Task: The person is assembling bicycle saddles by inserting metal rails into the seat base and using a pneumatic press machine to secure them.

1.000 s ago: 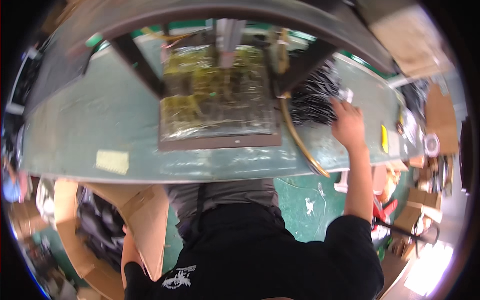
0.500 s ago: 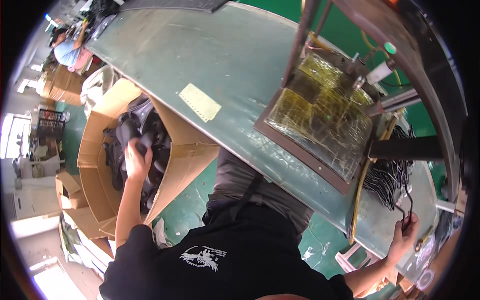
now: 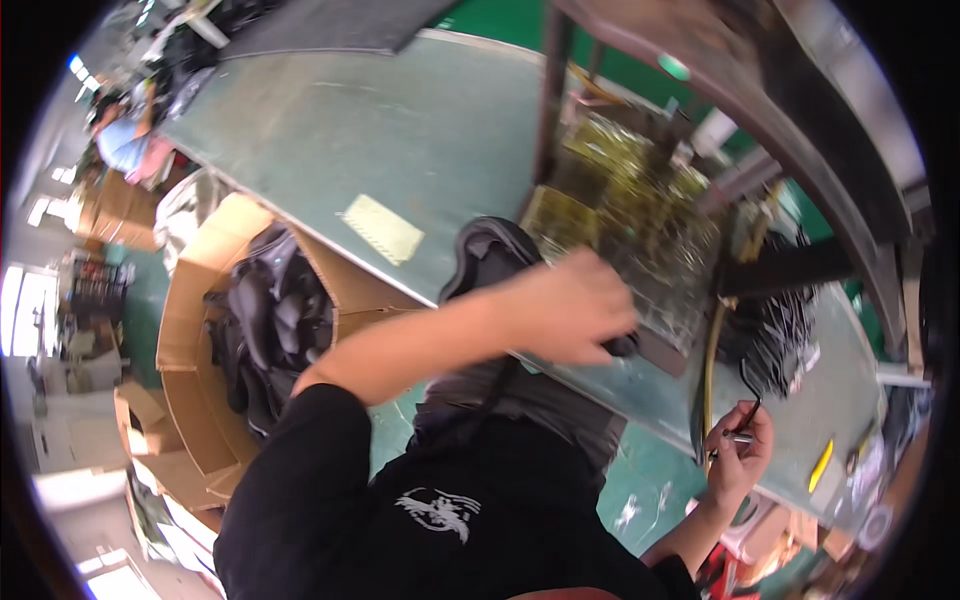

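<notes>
A person's left hand [image 3: 585,305], blurred, curls over and grasps a dark molded piece [image 3: 490,240] at the front edge of a green-grey counter [image 3: 330,120]; whether the piece touches the surface cannot be told. The right hand [image 3: 742,458] pinches a bent black rod [image 3: 755,404] just beside a curved yellowish hose [image 3: 714,370]. To the left, an open carton [image 3: 180,325] holds more dark pieces [image 3: 260,315].

The blur hides how firm the left hold is: if loose, the smooth-looking piece could slip over the edge to the green floor [image 3: 645,485]. Swung too far right, it could knock the film-covered plate [image 3: 640,215] beneath the metal frame [image 3: 760,100]. The rod's crooked shape could catch the hose or the nearby pile of black rods [image 3: 768,335], dragging some loose.
</notes>
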Demonstrator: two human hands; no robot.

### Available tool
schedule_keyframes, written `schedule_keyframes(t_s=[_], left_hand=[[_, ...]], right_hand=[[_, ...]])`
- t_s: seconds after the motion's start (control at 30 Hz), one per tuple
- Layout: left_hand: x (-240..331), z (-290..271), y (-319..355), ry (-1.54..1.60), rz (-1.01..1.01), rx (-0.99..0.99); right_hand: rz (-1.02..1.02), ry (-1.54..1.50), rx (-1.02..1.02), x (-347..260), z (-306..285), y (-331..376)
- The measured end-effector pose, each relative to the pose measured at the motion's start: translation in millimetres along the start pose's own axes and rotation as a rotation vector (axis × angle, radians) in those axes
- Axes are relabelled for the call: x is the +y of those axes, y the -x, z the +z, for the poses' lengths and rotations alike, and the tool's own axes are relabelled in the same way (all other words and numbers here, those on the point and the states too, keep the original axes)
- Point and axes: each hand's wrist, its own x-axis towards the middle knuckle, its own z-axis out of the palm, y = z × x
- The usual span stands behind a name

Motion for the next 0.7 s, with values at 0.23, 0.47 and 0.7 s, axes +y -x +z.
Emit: schedule_keyframes(t_s=[0.23, 0.47, 0.7], left_hand=[[-78, -40, 60, 0.152, -0.374, -0.326], [2, -16, 67, 0.590, -0.725, -0.336], [46, 32, 109, 1.222, -0.602, -0.044]], right_hand=[[-0.015, 0.173, 0.069, 10, 6, 17], [-0.393, 0.503, -0.323, -11, 114, -34], [-0.369, 0.601, -0.455, 4, 117, -26]])
